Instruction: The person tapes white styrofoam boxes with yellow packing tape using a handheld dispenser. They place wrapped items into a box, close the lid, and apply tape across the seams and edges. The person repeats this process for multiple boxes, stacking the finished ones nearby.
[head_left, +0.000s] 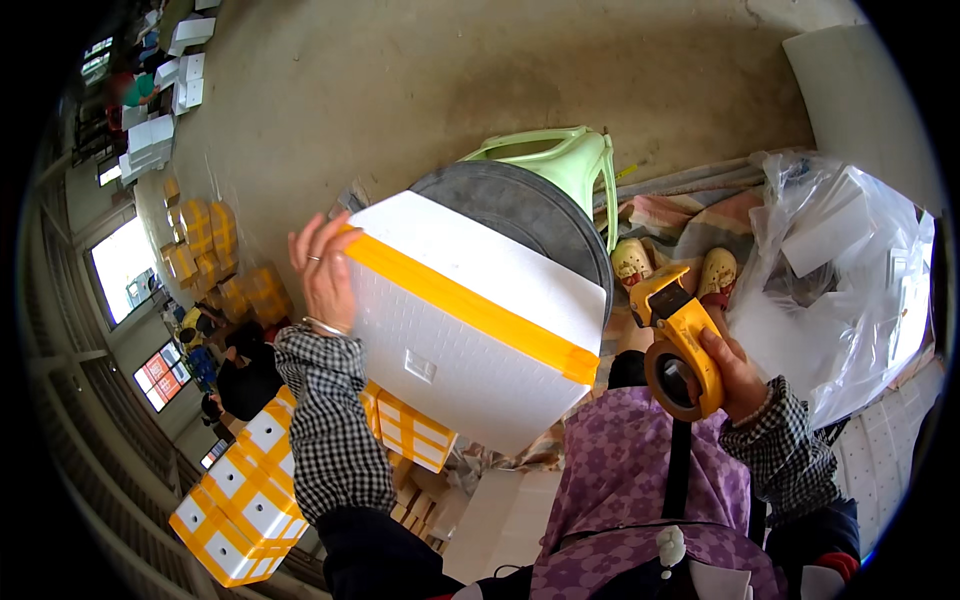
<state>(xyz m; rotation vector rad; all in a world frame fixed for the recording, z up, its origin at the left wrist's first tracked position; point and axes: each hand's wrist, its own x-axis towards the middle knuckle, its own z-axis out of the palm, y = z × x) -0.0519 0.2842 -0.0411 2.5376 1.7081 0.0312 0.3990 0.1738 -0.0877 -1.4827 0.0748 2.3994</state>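
Observation:
A white polystyrene foam box stands tilted before me, partly over a dark round board. Yellow packing tape runs along one of its long edges. My left hand rests at the box's far left corner, fingers over the taped edge, with a ring and a bracelet on it. In my right hand is a yellow handheld tape dispenser carrying a tape roll, held apart from the box to its right. Beneath the round board stands a pale green plastic stool.
Taped foam boxes are stacked at lower left; taped packages lie farther off. White boxes line the far left, where other people are. A clear plastic bag with white foam pieces stands right. A patterned cloth covers floor near my shoes.

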